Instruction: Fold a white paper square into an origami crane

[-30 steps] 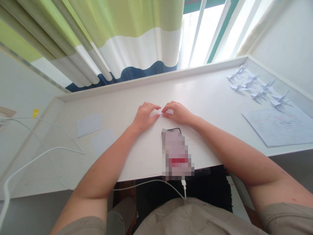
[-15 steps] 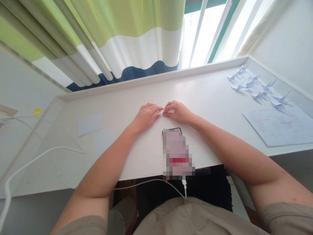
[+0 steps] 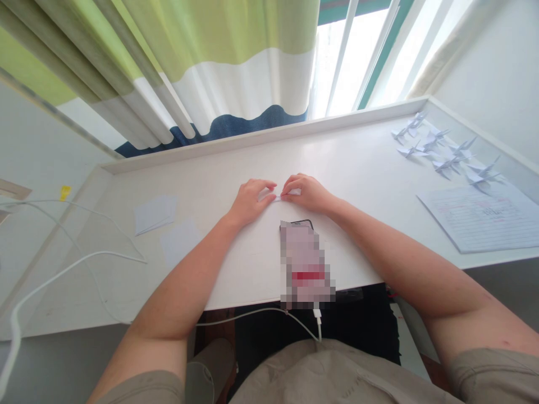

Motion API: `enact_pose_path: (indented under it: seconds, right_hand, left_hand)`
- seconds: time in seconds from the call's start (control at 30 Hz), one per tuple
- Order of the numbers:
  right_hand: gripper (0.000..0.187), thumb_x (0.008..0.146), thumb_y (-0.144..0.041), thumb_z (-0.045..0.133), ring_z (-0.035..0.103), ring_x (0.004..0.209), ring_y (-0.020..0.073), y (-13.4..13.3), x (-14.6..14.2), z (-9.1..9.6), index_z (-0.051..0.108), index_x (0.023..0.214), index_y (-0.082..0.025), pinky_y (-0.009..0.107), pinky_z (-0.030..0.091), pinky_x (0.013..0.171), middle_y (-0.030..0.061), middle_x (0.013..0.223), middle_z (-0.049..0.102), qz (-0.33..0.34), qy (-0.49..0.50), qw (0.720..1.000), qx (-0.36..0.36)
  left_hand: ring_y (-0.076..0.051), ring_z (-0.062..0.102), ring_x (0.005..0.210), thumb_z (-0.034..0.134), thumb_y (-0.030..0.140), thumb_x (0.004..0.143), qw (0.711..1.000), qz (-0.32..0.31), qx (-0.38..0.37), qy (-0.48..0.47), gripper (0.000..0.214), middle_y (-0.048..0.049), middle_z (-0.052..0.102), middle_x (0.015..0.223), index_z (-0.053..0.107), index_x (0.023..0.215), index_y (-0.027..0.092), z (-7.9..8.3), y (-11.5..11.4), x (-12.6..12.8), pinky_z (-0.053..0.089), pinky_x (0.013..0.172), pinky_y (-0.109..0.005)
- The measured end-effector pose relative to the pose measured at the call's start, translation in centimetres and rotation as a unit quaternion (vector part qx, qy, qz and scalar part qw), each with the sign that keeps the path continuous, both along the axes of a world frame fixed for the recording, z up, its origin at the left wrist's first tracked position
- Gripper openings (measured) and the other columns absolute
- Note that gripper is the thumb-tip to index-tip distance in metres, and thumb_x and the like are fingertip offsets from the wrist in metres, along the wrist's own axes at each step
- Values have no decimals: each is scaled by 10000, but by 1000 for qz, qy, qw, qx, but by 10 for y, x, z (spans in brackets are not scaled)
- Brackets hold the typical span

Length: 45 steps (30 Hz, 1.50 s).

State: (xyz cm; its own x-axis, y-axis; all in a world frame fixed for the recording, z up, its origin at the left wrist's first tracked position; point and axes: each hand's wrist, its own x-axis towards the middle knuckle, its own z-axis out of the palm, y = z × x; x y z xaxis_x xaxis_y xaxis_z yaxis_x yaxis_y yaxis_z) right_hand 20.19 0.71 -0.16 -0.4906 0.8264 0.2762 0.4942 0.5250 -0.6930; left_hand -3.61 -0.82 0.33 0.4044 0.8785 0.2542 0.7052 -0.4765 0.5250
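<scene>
A small folded white paper (image 3: 278,197) lies on the white desk between my hands, mostly covered by fingers. My right hand (image 3: 309,193) pinches it with thumb and fingertips, and a white piece shows inside the curl of the fingers. My left hand (image 3: 251,201) is at its left side: the thumb tip touches the paper's left end, while the index finger is raised apart from the thumb. How the paper is folded is too small to make out. Just nearer to me lies a phone (image 3: 305,258), its screen blurred out, with a white cable plugged in.
Several folded paper cranes (image 3: 448,151) stand at the desk's right back corner, above a stack of lined written sheets (image 3: 484,219). White paper squares (image 3: 155,214) lie on the left. A white cable (image 3: 84,259) crosses the left side. A raised rim (image 3: 269,139) bounds the desk's back.
My left index finger has lifted and drawn back a little to the left, away from my right fingertips. My right hand keeps its place on the paper.
</scene>
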Motion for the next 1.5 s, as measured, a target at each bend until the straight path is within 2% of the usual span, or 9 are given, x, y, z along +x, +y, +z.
enact_pose_path:
  seconds: [0.1, 0.3, 0.43, 0.7, 0.83, 0.97, 1.1, 1.23, 1.5]
  right_hand:
    - [111, 904, -271, 763, 689, 1022, 277, 0, 0, -1, 857, 846, -275, 453, 526, 998, 57, 1041, 816, 1, 3, 1000, -2]
    - [131, 928, -254, 739, 687, 1031, 272, 0, 2, 0, 871, 923, -257, 456, 509, 1016, 75, 1046, 809, 18, -5, 1000, 9]
    - [153, 953, -262, 729, 681, 1036, 270, 0, 3, -1, 880, 962, -274, 458, 499, 1018, 73, 1066, 806, 24, -20, 999, 24]
    - [142, 958, -292, 745, 685, 1043, 281, -1, 4, 0, 885, 942, -272, 466, 504, 1014, 82, 1078, 805, 28, -23, 999, 19]
    - [140, 957, -295, 747, 686, 1042, 283, -3, 5, 1, 882, 928, -269, 465, 507, 1007, 86, 1077, 807, 32, -20, 999, 17]
    - [133, 947, -285, 755, 685, 1036, 277, -2, 4, 1, 885, 925, -266, 451, 507, 1001, 83, 1067, 804, 30, -17, 999, 16]
    - [139, 945, -283, 748, 685, 1047, 289, -3, 4, 1, 883, 922, -269, 464, 508, 1002, 87, 1074, 803, 27, -19, 999, 12]
    - [135, 938, -299, 751, 680, 1047, 285, -3, 4, 2, 876, 894, -273, 473, 505, 1016, 82, 1067, 797, 26, -15, 1000, 7]
    - [143, 934, -354, 775, 690, 1066, 300, -5, 2, 2, 860, 857, -268, 502, 512, 1043, 91, 1075, 790, 13, -9, 1000, 2]
  left_hand:
    - [-281, 683, 1247, 675, 325, 993, 1000, -1, -5, 1, 235, -43, 809, 1256, 759, 1209, 282, 1, 0, 0, 466, 1181, -510]
    - [-275, 661, 1250, 663, 213, 946, 999, -25, 17, -23, 127, -49, 811, 1199, 777, 970, 264, 5, -5, -4, 459, 1195, -519]
    - [-292, 626, 1290, 722, 213, 911, 999, -33, 10, -1, 102, -41, 807, 1221, 796, 937, 277, 6, -9, -3, 420, 1227, -572]
    - [-280, 645, 1265, 713, 185, 913, 999, -34, -10, -26, 130, -35, 815, 1191, 796, 882, 279, 3, -9, -3, 455, 1206, -555]
    - [-274, 675, 1232, 711, 231, 923, 998, -43, -39, -39, 118, -28, 826, 1169, 783, 842, 277, 6, -10, -4, 475, 1197, -532]
    - [-274, 680, 1235, 663, 298, 982, 997, -32, -50, -50, 135, -40, 827, 1164, 787, 933, 274, 6, -9, -3, 475, 1194, -521]
    - [-279, 672, 1248, 691, 325, 975, 998, -16, -54, -26, 138, -30, 819, 1181, 775, 1081, 294, 4, -7, -3, 459, 1200, -532]
    - [-282, 664, 1254, 689, 339, 987, 999, -24, -46, -6, 128, -32, 812, 1200, 768, 1078, 296, 4, -8, -3, 450, 1196, -523]
    - [-282, 667, 1263, 687, 350, 995, 998, -41, -17, 33, 214, -26, 796, 1286, 729, 1200, 302, 7, -8, -5, 436, 1197, -500]
